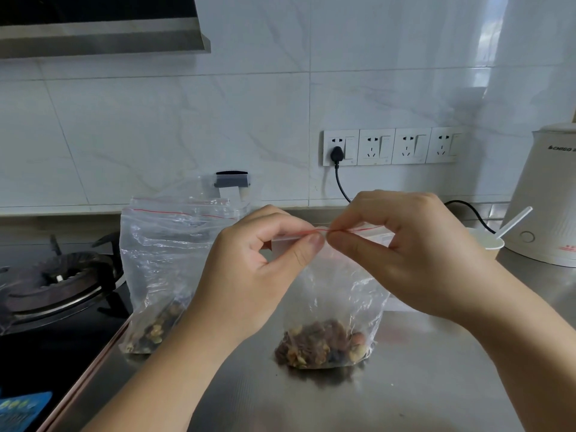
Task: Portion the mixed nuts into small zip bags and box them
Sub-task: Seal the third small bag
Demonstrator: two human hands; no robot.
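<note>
Steel counter [436, 385]: hands pinch bag [336, 294] seal.

Top strip of the front bag [339, 294] partly hidden behind the left hand [249, 275] and right hand [414, 254], so whether the zip is sealed under the fingers cannot be told. Lower right part of the back bag [156, 260] covered by the left wrist. Nuts [321, 344] too small and blurred to sort by kind. Kettle [548, 198] cut off by the right edge, its lettering only partly readable. Cup [486, 243] near the counter's back right mostly behind the right hand. Burner [59, 275] cut by the left edge. Hood [99, 26] cropped at the top. Blue packet [21, 410] clipped at the bottom left corner, print unreadable.
</note>
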